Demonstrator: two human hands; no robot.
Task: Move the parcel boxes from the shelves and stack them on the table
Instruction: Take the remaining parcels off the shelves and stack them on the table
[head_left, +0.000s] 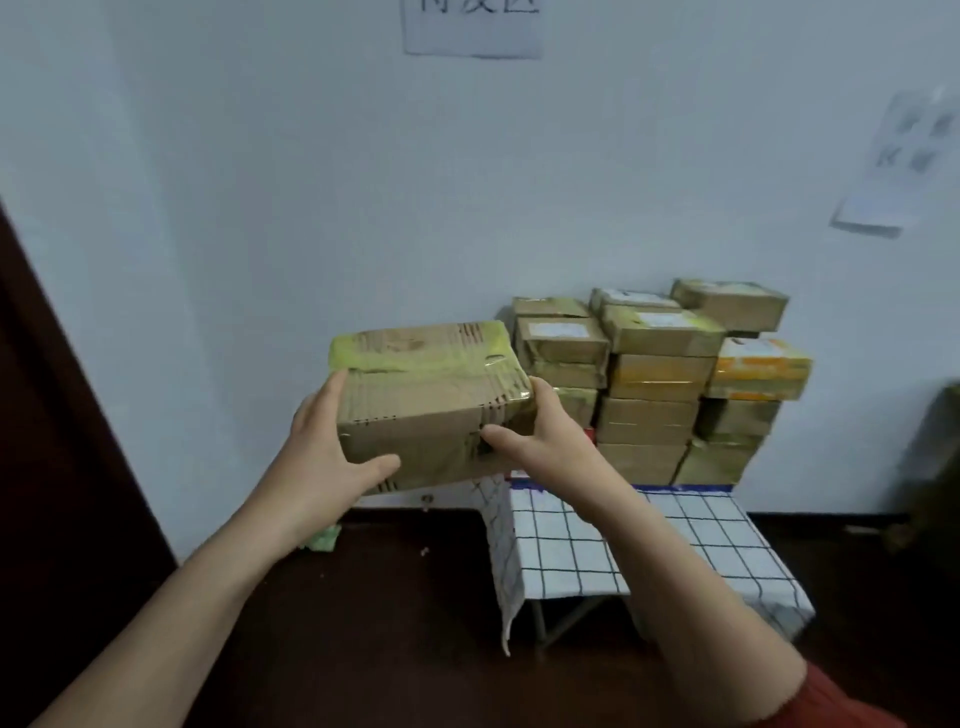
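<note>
I hold a taped brown parcel box (431, 400) with a yellow-green top edge in the air, left of the table. My left hand (332, 447) grips its left side with the thumb under the front. My right hand (540, 436) grips its right end. Several parcel boxes (654, 379) stand stacked in columns at the back of a small table (675, 540) covered with a white checked cloth, against the wall. An orange-printed box (758, 366) sits in the right column. No shelves are in view.
A white wall rises behind the stack, with a paper notice (472, 26) at the top and another notice (898, 161) at the right. Dark floor (389, 597) lies below. A dark door edge (57, 415) stands at the left. A green scrap (324, 538) lies by the wall.
</note>
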